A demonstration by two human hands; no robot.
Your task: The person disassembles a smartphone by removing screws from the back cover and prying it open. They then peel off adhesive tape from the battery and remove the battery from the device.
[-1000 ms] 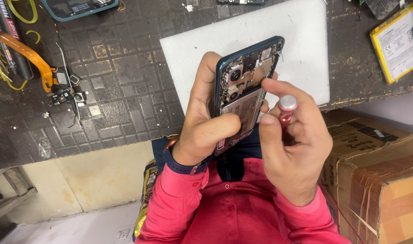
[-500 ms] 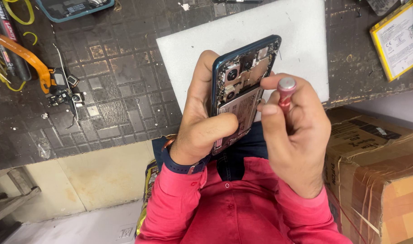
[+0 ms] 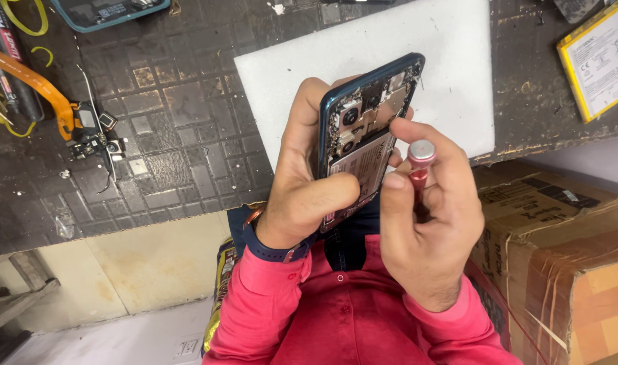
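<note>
My left hand [image 3: 309, 182] grips an opened smartphone [image 3: 363, 135] with a blue frame, its back cover off, so the camera modules and the battery show. The thumb lies across the battery. My right hand [image 3: 424, 230] is closed around a red screwdriver [image 3: 419, 165] with a silver cap, held upright beside the phone's lower right edge. The screwdriver's tip is hidden behind the fingers. Both hands hover over the near edge of a white mat [image 3: 444, 61] on the dark workbench [image 3: 174, 115].
An orange flex cable [image 3: 35, 81] and small phone parts [image 3: 93, 135] lie at the left. A teal phone frame [image 3: 99, 10] sits at the top left, a yellow-edged battery [image 3: 596, 61] at the top right. A taped cardboard box [image 3: 565, 257] stands to the right below the bench.
The right hand with the screwdriver has shifted slightly up along the phone's side. The left hand keeps its hold on the phone.
</note>
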